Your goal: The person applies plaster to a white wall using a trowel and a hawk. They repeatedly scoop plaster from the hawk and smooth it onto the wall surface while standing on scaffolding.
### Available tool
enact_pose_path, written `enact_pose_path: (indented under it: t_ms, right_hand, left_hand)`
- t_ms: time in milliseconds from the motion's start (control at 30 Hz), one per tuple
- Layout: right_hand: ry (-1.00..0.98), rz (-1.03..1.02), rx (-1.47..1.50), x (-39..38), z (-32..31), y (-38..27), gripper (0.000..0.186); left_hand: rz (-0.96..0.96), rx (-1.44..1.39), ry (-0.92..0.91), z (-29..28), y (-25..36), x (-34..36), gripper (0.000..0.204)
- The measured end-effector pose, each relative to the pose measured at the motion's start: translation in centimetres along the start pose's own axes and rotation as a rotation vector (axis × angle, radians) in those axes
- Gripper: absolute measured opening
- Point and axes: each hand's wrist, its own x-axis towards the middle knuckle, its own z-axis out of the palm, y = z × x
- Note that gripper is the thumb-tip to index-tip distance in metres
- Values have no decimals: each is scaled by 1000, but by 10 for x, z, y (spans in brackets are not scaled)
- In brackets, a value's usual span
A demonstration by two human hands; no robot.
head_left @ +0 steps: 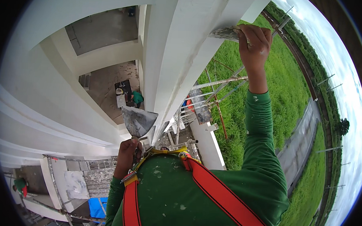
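Shows blk-edged red straps (228, 196), wht-splotched dk grn shirt (161, 193), mottled gry on L scraper (139, 121) & R scraper (225, 33), tan-streaked wht beam (188, 28), brt grn grass (287, 81), blue tarp (97, 207) & pale blue/wht sky (314, 30).

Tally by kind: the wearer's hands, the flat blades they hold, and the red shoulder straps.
Hands: 2, left hand and right hand
Flat blades: 2, left-hand blade and right-hand blade
Red straps: 2, left strap and right strap
Total: 6
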Motion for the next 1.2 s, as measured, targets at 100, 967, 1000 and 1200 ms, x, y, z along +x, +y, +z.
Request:
enact_pose_path:
  t_ms: [100,967,1000,1200]
  right_hand:
    - [104,-99,-31,40,-6,25,24]
    - [371,1322,1183,-107,-85,-234,43]
    - [443,1279,1146,-106,-79,-258,54]
    - [-191,896,1132,-138,-79,-292,40]
  left_hand:
    - [18,1,-3,-1,-1,0,42]
    - [400,172,-381,26,76,8,49]
    - [394,180,-381,21,71,12,49]
    - [377,163,-268,14,51,15,47]
